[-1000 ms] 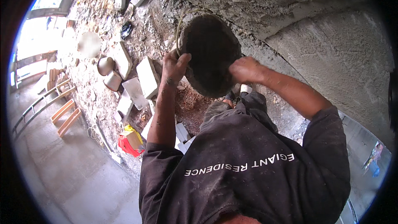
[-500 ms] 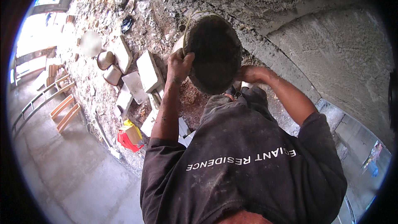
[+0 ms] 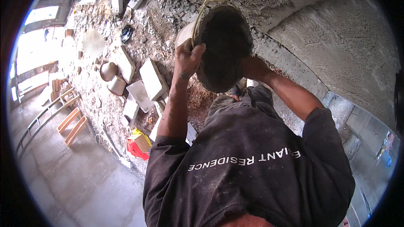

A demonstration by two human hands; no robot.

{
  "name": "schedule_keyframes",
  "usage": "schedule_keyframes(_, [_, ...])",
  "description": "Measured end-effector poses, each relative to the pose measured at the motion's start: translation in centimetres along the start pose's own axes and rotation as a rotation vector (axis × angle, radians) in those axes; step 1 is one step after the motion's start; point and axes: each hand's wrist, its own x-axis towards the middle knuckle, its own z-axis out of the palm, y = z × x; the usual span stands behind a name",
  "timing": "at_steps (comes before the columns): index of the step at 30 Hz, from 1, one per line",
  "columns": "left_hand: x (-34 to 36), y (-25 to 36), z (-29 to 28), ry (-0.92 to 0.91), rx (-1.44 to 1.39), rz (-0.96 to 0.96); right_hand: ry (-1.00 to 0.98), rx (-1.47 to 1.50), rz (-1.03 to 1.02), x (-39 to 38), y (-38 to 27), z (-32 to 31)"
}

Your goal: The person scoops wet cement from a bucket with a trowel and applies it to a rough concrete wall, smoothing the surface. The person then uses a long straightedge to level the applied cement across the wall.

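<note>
A mortar-caked bucket (image 3: 229,38) is tilted in front of me so that its dark mouth faces me. My left hand (image 3: 188,59) is closed on the left side of its rim, thumb over the edge. A thin cord-like handle (image 3: 197,21) stands up along that side. At the lower right of the mouth is my right hand (image 3: 254,69), its fingers in shadow at or just inside the rim. What they do there is hidden. The inside of the bucket looks dark and rough.
A rough plastered wall (image 3: 332,42) rises at the right. Pale blocks (image 3: 152,79) lie on rubble at the left, near two more buckets (image 3: 116,85). A red and yellow bag (image 3: 138,146), a ladder-like frame (image 3: 38,122) and wooden pieces (image 3: 72,126) lie farther left.
The bucket has shifted slightly up and right with my left hand on it. My right hand has moved from beside the rim to over the mouth's lower right edge.
</note>
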Motion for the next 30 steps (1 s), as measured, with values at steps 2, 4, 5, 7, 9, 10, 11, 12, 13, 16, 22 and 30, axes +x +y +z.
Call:
schedule_keyframes(2, [-0.7,1.1,-0.5,0.001,-0.156,0.001,0.072,0.128,-0.043,-0.3,-1.0,2.0])
schedule_keyframes(4, [-1.4,0.3,-1.4,0.029,-0.105,0.008,0.113,0.261,-0.044,-0.8,-3.8,0.6])
schedule_keyframes(5, [-1.6,-0.1,-1.8,0.041,-0.087,0.018,0.136,0.320,-0.039,-1.1,-4.6,-0.2])
schedule_keyframes(7, [-2.2,-0.7,-2.5,0.112,-0.107,-0.074,0.143,0.326,0.006,-1.7,-4.7,0.1])
schedule_keyframes(9, [-2.8,-1.8,-2.4,0.205,-0.253,-0.050,0.114,0.328,0.026,-2.2,-3.9,-0.5])
schedule_keyframes(10, [-3.0,-3.1,-2.0,0.275,-0.259,-0.050,0.086,0.335,0.023,-2.3,-3.3,-1.0])
schedule_keyframes(11, [-3.1,-3.7,-1.8,0.298,-0.231,-0.078,0.057,0.333,0.020,-2.3,-3.4,-2.4])
schedule_keyframes(12, [-3.4,-4.2,-1.7,0.321,-0.203,-0.106,-0.004,0.306,0.061,-2.6,-3.8,-4.6])
schedule_keyframes(13, [-3.8,-4.8,-1.7,0.344,-0.175,-0.134,-0.038,0.262,0.090,-2.7,-4.2,-5.1])
schedule_keyframes(16, [-3.8,-6.9,-0.1,0.534,-0.127,-0.086,-0.021,0.094,0.097,-3.1,-3.1,-9.0])
schedule_keyframes(22, [-5.3,-10.4,1.0,0.576,-0.152,-0.289,0.042,-0.284,-0.086,-4.3,-3.0,-18.0])
schedule_keyframes(30, [-11.2,-15.0,-1.3,0.575,-0.001,-0.499,-0.152,0.438,-0.158,1.6,-6.2,-34.1])
